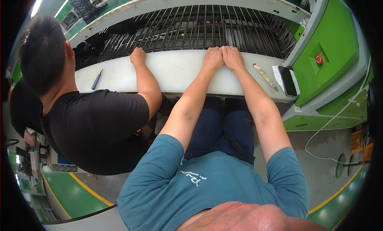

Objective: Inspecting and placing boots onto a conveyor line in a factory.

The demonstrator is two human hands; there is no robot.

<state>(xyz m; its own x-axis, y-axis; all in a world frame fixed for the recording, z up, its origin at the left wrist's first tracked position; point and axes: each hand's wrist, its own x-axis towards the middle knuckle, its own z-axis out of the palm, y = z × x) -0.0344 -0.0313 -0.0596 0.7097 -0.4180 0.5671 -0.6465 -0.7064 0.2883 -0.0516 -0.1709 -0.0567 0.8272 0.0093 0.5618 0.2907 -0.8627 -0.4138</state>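
Note:
A long white board [175,71] runs across in front of me. My left hand [213,58] and my right hand [233,57] lie side by side at its far edge, thumbs close together. The fingers of both curl over that edge, with the tips hidden. Just beyond them, a row of dark metal bars [205,25] stretches away. To the right of my right hand lies a cream, stick-like bundle wound with thread [263,75]. Beside it, a black phone [288,81] rests on a white sheet.
At my left, a co-worker in a black shirt [95,127] has a hand [138,55] on the board's far edge. A blue-handled pointed tool [96,80] lies there. Green machine housing with a red button [319,59] stands at right. A pale cable [339,113] hangs beside it.

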